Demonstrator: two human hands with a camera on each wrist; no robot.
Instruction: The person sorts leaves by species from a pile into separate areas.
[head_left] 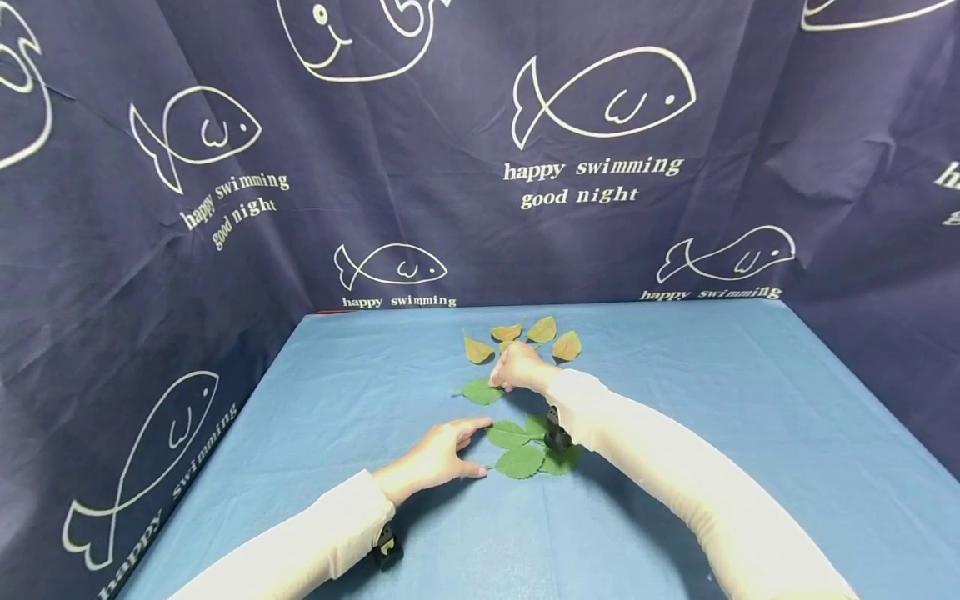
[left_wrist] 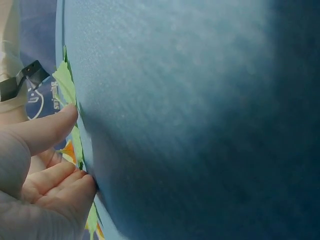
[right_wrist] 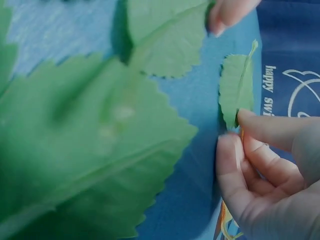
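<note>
My right hand (head_left: 519, 367) pinches the tip of a single green leaf (head_left: 482, 391) between thumb and finger, its other fingers curled. In the right wrist view that leaf (right_wrist: 237, 87) points its stem away from the fingertips. My left hand (head_left: 442, 454) rests low over the cloth with thumb and fingers spread loosely. Its forefinger reaches the left end of a green leaf (head_left: 507, 434), and its thumb lies near the stem of another green leaf (head_left: 520, 462). Those two belong to a cluster of several green leaves, partly hidden under my right wrist.
Beyond my right hand, several yellow-brown leaves (head_left: 542, 330) form an arc, one partly covered by the hand. A blue cloth (head_left: 360, 375) covers the table. Dark fabric (head_left: 480, 225) with white fish drawings hangs behind and at the sides.
</note>
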